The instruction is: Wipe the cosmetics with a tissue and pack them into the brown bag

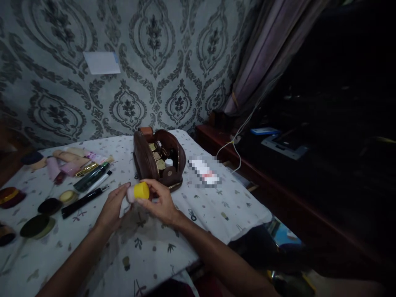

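A small whitish bottle with a yellow cap point(141, 191) is held sideways between both hands, just above the cloth. My left hand point(111, 207) has its fingers closed at the pale end. The yellow cap is pinched by my right hand point(161, 202), thumb below and fingers above. Right behind them stands a brown toiletry bag point(142, 159), unzipped, with several small bottles inside, some with gold-coloured caps and one with a white cap point(168, 163). To the left lies a black tube-like item point(85, 202).
Several cosmetic tubes point(69, 156), a dark green tube point(89, 178) and round containers point(37, 226) lie on the left of the patterned tablecloth point(216, 222). A blurred-out flat object point(204, 171) lies right of the bag. A pale cable point(239, 152) hangs past the table's right edge.
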Tool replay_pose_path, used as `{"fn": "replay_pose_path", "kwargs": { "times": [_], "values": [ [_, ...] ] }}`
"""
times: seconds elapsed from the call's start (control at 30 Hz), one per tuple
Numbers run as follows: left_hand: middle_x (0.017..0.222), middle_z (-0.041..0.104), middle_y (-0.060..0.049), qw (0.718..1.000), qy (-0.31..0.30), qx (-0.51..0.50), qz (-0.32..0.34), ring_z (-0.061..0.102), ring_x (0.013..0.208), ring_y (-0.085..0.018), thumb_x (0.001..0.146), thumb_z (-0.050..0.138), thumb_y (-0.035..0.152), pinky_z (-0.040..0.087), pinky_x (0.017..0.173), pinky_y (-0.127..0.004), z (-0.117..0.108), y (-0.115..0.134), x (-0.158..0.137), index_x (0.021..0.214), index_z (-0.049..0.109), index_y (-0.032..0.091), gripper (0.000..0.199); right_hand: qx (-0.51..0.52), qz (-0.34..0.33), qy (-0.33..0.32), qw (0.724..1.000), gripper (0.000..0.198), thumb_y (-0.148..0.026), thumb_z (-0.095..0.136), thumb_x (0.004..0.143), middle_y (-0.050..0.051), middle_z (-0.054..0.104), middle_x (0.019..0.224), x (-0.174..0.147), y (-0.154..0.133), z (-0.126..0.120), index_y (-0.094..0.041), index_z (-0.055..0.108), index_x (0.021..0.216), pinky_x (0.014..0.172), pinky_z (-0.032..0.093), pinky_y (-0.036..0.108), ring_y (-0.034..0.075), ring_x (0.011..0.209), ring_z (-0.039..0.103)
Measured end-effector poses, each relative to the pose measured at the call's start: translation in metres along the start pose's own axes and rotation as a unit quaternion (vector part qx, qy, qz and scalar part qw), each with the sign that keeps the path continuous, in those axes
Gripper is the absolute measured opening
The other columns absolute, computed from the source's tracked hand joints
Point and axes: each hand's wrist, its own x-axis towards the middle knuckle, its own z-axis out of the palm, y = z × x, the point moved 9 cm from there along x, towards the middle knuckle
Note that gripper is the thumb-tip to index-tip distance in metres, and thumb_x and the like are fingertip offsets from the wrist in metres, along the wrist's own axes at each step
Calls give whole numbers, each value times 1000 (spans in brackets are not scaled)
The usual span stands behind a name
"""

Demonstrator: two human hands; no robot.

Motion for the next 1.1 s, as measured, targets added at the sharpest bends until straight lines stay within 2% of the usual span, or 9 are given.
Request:
{"fn": "replay_pose_path", "kwargs": {
  "times": [0.13,0.23,0.33,0.47,0.57,0.67,0.87,0.97,1.1],
  "values": [
    [56,50,7,990,-77,84,79,40,48,-9,64,75,42,34,48,-19,17,14,-1,66,54,19,31,6,0,17,1000,46,-47,74,75,6,69,97,-3,-6,-12,-21,64,111,64,50,28,18,78,62],
    [66,57,4,943,-74,233,226,51,61,-14,73,67,34,41,58,-22,27,41,-10,72,57,20,17,9,-16,40,999,42,-48,72,76,5,67,92,-5,-12,-23,-21,63,108,64,51,29,17,74,60],
    [84,66,-2,839,-79,386,376,61,79,-19,87,54,28,47,71,-27,49,61,-29,90,63,20,12,18,-44,73,996,44,-48,72,77,5,66,94,-8,-22,-36,-22,61,110,66,52,30,18,76,61],
    [107,70,-9,652,-93,532,532,67,95,-21,98,41,20,53,77,-28,89,64,-59,111,64,18,26,-1,-85,154,984,44,-48,68,83,8,65,101,-7,-41,-69,-22,56,117,71,53,33,20,83,62],
    [128,65,-13,544,-68,630,550,66,105,-21,95,44,10,57,72,-27,114,59,-62,134,54,15,41,-28,-106,202,973,39,-46,62,90,8,63,109,3,-57,-93,-22,52,119,76,54,32,20,92,62],
    [136,60,-16,481,-57,722,493,67,98,-23,87,48,2,57,59,-27,128,53,-52,141,49,11,55,-84,-97,183,975,36,-44,56,95,8,62,110,22,-63,-100,-22,49,122,77,54,32,19,91,62],
    [131,60,-11,463,-98,758,450,65,90,-22,81,55,3,56,53,-26,127,51,-45,151,39,26,75,-228,-57,97,967,36,-44,53,96,8,64,103,41,-53,-99,-20,48,121,72,53,34,20,84,63],
    [138,57,-8,466,-123,736,475,63,100,-26,81,60,8,57,58,-27,118,44,-47,149,39,40,77,-191,-30,93,977,34,-45,52,97,5,63,102,36,-41,-107,-22,47,122,61,52,31,15,68,62],
    [148,51,-7,471,-126,710,508,59,104,-27,83,61,14,59,63,-29,108,36,-47,145,45,43,71,-101,1,100,990,31,-44,52,98,5,63,108,29,-27,-118,-25,47,124,47,50,27,10,56,60]
  ]
}}
